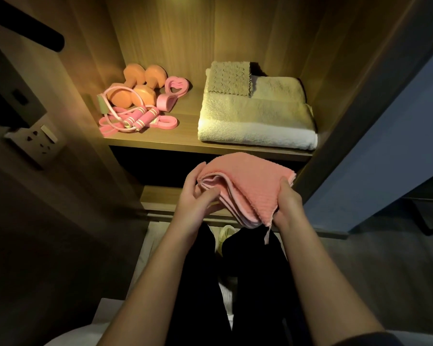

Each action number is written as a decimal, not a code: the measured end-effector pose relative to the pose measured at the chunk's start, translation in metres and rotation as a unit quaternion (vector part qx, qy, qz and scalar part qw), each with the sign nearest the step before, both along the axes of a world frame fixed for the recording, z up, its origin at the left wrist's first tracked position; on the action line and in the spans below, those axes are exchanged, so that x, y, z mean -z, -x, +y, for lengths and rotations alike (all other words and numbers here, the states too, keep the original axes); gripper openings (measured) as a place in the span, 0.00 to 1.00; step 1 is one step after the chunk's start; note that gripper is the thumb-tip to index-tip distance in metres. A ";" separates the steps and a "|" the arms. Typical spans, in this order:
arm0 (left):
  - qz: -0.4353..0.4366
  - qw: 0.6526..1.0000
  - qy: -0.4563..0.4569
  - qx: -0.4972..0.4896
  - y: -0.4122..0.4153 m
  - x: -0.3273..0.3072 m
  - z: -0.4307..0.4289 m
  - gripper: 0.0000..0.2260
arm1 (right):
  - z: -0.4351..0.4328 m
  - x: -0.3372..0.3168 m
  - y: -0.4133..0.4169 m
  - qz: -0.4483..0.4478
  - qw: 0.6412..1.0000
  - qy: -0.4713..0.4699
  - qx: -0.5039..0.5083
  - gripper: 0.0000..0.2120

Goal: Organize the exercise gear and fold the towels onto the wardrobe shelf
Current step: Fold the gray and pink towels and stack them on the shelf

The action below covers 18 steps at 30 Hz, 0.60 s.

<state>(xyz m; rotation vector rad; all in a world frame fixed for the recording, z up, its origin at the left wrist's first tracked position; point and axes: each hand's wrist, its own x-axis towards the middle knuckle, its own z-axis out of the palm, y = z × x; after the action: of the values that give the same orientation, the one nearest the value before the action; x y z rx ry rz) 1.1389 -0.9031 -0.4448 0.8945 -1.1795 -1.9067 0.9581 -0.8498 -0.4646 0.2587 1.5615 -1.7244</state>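
Right now the pink towel (250, 181) is off the shelf, held in the air just in front of and below the wardrobe shelf (160, 144), folded into several layers. The left hand (198, 196) grips the side where the layered edges show. The right hand (288, 203) grips the opposite side, near a corner that hangs loose. Both hands are closed around the cloth, not spread flat.

On the shelf, the left half holds the gear in a loose cluster: orange dumbbells (135, 81), a pink jump rope (140, 118), a pink resistance band (166, 124) and a pink figure-eight puller (173, 93). The right half holds a folded cream towel (255, 116) with a small textured washcloth (229, 78) on its far left corner.

The step in hand looks like the last tidy of the fold before stacking. To do it well, the dangling corner wants tucking in and the layers on the left squaring up, since they fan apart a little. Then the towel should travel level, supported from beneath so that it does not sag open. The natural spot seems to be on top of the cream towel, near its front, clear of the washcloth. Setting the folded edge toward the front would likely give a neater face. Sliding it in risks dragging the pile askew, so lowering it straight down is probably safer.
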 end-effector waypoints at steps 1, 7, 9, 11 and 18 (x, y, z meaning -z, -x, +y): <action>-0.029 0.999 0.021 -0.016 0.001 0.000 0.000 0.22 | 0.000 0.001 0.000 -0.003 1.000 -0.002 -0.005 0.20; -0.204 0.966 0.095 -0.126 0.007 0.004 -0.003 0.11 | 0.001 0.002 0.000 0.033 0.998 -0.033 -0.046 0.18; -0.237 0.949 0.132 -0.158 0.004 0.010 -0.004 0.08 | 0.002 0.001 0.002 0.075 0.994 -0.052 -0.052 0.14; -0.242 0.940 0.163 -0.177 0.000 0.017 -0.001 0.09 | 0.003 0.002 0.005 0.117 0.990 -0.055 -0.056 0.15; -0.232 0.942 0.178 -0.168 -0.002 0.029 0.002 0.16 | 0.001 0.005 0.002 0.177 0.979 -0.033 -0.094 0.14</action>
<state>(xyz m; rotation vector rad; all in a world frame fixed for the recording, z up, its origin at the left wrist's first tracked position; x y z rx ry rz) 1.1412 -0.9014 -0.4735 1.2824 -1.4710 -1.1904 0.9561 -0.8488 -0.4693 -0.1705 1.8341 -1.6341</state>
